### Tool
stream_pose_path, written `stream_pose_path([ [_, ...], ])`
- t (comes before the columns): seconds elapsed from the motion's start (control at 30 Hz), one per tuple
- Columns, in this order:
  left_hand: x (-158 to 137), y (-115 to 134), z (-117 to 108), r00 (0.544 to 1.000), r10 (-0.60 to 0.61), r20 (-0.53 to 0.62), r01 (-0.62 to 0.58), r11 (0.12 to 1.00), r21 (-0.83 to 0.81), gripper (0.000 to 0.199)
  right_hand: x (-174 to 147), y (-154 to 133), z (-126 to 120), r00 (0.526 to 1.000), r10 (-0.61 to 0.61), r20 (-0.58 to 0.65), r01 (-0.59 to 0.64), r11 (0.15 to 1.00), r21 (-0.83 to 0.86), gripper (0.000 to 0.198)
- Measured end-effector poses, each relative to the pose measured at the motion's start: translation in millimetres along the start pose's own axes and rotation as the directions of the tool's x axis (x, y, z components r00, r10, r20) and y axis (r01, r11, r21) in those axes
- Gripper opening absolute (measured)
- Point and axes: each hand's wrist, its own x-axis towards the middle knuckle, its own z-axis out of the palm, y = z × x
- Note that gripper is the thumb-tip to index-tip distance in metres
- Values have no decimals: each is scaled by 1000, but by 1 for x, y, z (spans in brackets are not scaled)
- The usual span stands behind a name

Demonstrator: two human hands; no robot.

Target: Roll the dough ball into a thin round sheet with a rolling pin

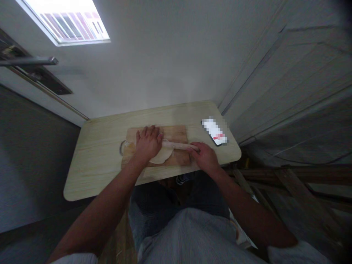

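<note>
One slim, pale wooden rolling pin point(181, 145) lies across one thin, cream-coloured sheet of dough point(162, 157) with a rounded near edge. Both are on one rectangular brown wooden board point(178, 132), itself on a pale wood-grain table point(93, 157) with rounded corners; the pin's right end reaches past the board's right edge.

Hands: two, bare. Left hand point(150, 142) lies palm down over the pin's left part, fingers stretched out and somewhat apart. Right hand point(206, 156) has its fingers clamped on the pin's right end.

Obstructions: the left hand hides the pin's left end and part of the dough; the left forearm covers some of the board's near left area.

Surroundings: one metal ring handle point(120, 148) at the board's left edge. Beside it, one small yellowish lump point(129, 147), perhaps in clear plastic; too small and blurred to be sure. One dark-edged phone point(214, 131), screen pixelated, lies on the table beyond the right hand, well apart from the board. Behind the table: one white door panel point(165, 66) with one barred window point(74, 24) and one metal lever handle point(30, 61). Brown wooden beams point(297, 178) stand at right.
</note>
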Motion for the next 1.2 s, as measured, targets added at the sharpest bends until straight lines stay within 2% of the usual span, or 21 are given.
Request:
stream_pose_path([
  [0.13,-14,0,-3,1000,8,-28,-9,1000,-14,56,-10,-4,-1,1000,-23,0,23,999,-42,41],
  [0.27,-40,-1,0,998,1,-55,-4,998,-56,56,-31,-7,1,997,-71,-11,70,995,-70,40],
  [0.53,-92,-8,10,992,-51,-115,34,989,-146,60,-65,-18,1,992,-123,-20,122,992,-30,37],
  [0.8,-123,-23,11,992,-20,-124,-6,978,-207,59,-85,-36,3,976,-139,169,144,989,-17,26],
  [0.87,-125,-26,10,990,-51,-132,21,974,-224,61,-85,-38,3,968,-121,219,122,993,11,25],
  [0.97,-123,-32,10,971,-182,-157,136,955,-263,69,-81,-38,-3,950,-71,304,32,991,134,27],
  [1.07,-120,-35,10,945,-282,-167,234,937,-261,59,-77,-33,-12,942,-20,336,-63,970,234,28],
  [1.2,-115,-30,12,948,-243,-206,179,941,-289,48,-74,-21,-17,958,81,275,-161,946,282,31],
])
